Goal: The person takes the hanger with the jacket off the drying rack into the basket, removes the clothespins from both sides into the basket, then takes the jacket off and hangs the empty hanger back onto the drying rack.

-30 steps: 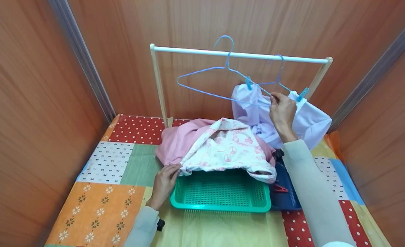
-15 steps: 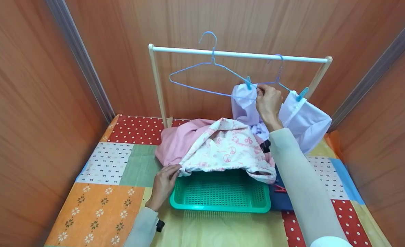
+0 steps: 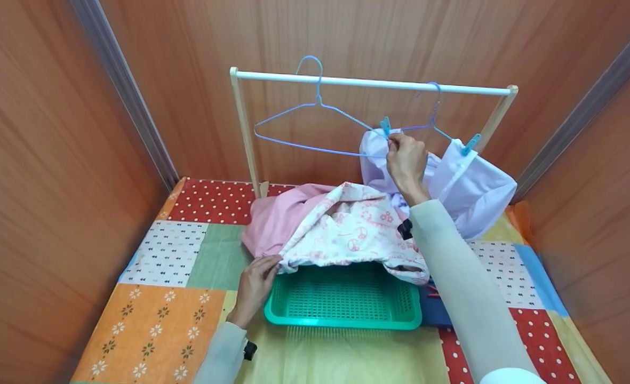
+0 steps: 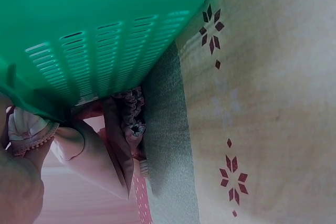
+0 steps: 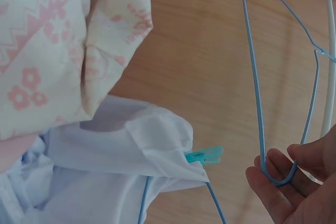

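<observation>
At its right end a blue wire hanger (image 3: 310, 148) is pinched by my right hand (image 3: 408, 160); the thumb and curled fingers (image 5: 281, 195) show in the right wrist view. The hanger's hook curves over the white rod (image 3: 368, 82). My left hand (image 3: 256, 282) pinches the waist edge of a pink garment (image 3: 293, 213) with a white, pink-printed lining (image 3: 355, 234). That garment lies bunched over the back of a green basket (image 3: 341, 323). Its gathered edge (image 4: 31, 129) shows in the left wrist view.
A lilac garment (image 3: 477, 186) hangs from a second hanger, held by turquoise clips (image 3: 471, 144). Right of the basket a dark blue tray (image 3: 437, 312) holds a red clip (image 3: 433, 292), partly hidden by my right arm. Wooden panels stand on three sides of the patchwork cloth (image 3: 160, 320).
My right hand has moved left with the hanger, and its hook has come down from above the rod onto it. My left hand and the pink garment have stayed put.
</observation>
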Demonstrator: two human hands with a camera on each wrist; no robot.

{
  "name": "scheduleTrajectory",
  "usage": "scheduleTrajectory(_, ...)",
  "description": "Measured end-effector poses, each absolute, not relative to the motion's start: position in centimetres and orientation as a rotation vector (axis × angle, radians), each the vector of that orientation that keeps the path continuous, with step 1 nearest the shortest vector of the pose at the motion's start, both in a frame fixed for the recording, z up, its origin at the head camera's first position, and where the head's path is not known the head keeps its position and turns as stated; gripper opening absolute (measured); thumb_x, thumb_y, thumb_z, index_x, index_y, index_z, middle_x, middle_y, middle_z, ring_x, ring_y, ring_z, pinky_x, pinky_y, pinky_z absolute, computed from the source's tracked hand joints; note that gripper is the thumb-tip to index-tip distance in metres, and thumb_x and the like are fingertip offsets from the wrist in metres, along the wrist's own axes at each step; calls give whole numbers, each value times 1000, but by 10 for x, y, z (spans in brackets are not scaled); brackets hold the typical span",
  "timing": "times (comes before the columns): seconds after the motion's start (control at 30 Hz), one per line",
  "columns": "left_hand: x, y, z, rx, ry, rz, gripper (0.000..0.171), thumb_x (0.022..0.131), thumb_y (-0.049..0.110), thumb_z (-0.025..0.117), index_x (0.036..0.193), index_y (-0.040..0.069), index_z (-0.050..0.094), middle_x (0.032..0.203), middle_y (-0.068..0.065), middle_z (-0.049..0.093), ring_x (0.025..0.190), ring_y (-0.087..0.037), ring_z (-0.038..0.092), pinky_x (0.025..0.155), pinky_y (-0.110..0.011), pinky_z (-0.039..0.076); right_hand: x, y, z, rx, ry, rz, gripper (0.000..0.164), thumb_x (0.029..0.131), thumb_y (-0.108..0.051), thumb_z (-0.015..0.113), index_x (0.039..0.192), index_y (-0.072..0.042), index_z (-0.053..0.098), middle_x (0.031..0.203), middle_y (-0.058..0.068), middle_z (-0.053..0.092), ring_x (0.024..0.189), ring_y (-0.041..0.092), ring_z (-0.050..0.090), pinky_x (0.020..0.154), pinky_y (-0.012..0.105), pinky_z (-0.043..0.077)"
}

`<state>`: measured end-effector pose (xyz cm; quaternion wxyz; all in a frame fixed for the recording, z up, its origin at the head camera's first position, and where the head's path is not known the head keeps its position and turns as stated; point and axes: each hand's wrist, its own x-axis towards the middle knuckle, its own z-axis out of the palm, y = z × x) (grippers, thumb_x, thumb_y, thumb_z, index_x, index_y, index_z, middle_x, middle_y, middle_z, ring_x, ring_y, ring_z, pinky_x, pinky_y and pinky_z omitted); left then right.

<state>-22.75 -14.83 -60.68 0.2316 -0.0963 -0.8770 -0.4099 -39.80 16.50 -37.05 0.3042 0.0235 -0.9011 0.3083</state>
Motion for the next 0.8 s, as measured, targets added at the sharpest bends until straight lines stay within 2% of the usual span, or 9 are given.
scheduleTrajectory(0.43,-227,-148,-606,-268,-2408,-1144,26,89,6,69,115,8,74,113,-5,74,107,-23,67,94,-39,55,-396,159,-388,156,-2398,801,18,93,-11,63,103,-4,76,98,13,76,91,34,72,82,48,55)
scheduleTrajectory(0.6,-228,-147,-605,-279,-2395,-1137,24,89,5,70,113,8,75,111,-5,74,105,-23,68,92,-40,55,-394,158,-390,136,-2466,781,21,93,-14,62,107,-5,75,97,11,77,91,32,72,83,48,54)
scheduleTrajectory(0.8,-228,-147,-606,-264,-2404,-1129,24,90,6,69,113,8,74,111,-6,74,105,-23,68,91,-40,56,-389,160,-388,100,-2521,812,30,94,-18,61,122,-10,68,104,11,76,94,34,72,82,49,54)
